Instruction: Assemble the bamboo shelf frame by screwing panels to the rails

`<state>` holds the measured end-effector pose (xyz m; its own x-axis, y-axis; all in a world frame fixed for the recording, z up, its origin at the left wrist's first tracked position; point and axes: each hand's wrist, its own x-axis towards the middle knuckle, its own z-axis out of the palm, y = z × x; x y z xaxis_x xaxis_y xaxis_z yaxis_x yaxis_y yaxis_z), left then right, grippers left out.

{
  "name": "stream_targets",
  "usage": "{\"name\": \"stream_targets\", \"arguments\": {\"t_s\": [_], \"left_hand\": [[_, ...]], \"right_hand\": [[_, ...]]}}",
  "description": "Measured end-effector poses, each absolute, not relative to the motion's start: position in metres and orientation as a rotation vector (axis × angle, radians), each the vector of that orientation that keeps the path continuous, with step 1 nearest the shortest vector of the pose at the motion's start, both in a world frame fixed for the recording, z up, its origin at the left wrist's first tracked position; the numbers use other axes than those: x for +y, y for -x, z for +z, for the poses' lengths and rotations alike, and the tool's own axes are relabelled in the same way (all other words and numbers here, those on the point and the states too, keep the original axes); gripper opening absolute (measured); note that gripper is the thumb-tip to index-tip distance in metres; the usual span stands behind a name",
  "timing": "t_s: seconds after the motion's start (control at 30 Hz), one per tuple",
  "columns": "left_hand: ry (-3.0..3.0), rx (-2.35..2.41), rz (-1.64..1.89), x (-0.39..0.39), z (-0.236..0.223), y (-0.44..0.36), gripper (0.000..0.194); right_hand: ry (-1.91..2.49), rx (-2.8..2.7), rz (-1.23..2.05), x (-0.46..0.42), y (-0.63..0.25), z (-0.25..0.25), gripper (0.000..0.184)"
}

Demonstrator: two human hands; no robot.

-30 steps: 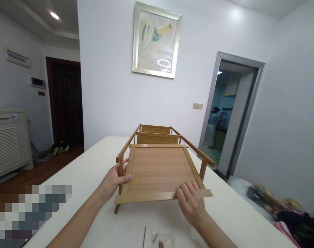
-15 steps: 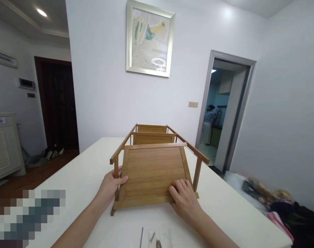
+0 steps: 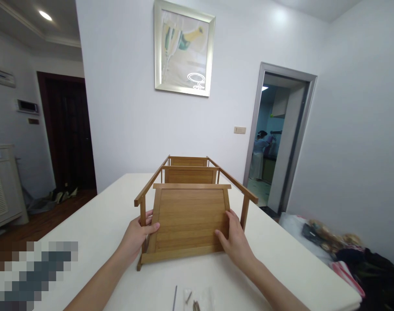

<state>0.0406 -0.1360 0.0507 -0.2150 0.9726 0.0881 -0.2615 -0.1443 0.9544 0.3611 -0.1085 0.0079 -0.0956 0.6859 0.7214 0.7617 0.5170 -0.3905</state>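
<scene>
A wooden shelf board (image 3: 187, 216) stands tilted between the side frames of a wooden rack (image 3: 245, 211) that lies on its side on the white table. My left hand (image 3: 137, 235) grips the board's left edge, thumb on its face and fingers behind, close to the left frame post. With my right hand (image 3: 234, 239) I hold the right edge, thumb on the face and fingers around the side. Two more boards, including the middle shelf (image 3: 190, 175), sit fixed farther back in the rack.
On the white table (image 3: 96, 233) near me lie a thin metal rod (image 3: 175, 298) and a clear bag (image 3: 203, 298) with several screws (image 3: 196, 306). Clothes (image 3: 355, 259) are heaped at the right. A person (image 3: 259, 155) stands beyond the doorway.
My right hand has shifted from the board's near bottom edge up to its right side. The board now stands more upright between the frames. My left hand keeps its hold.
</scene>
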Motion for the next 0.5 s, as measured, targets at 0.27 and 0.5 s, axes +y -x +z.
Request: {"name": "stream_targets", "arguments": {"t_s": [0.27,0.5], "left_hand": [[-1.039,1.03,1.529,-0.132,0.043,-0.037,0.061],[-1.036,1.029,1.58,-0.129,0.04,-0.033,0.053]], "right_hand": [[1.247,-1.421,0.198,-0.08,-0.344,0.036,0.068],[1.149,-1.308,0.253,-0.084,-0.344,0.03,0.062]]}}
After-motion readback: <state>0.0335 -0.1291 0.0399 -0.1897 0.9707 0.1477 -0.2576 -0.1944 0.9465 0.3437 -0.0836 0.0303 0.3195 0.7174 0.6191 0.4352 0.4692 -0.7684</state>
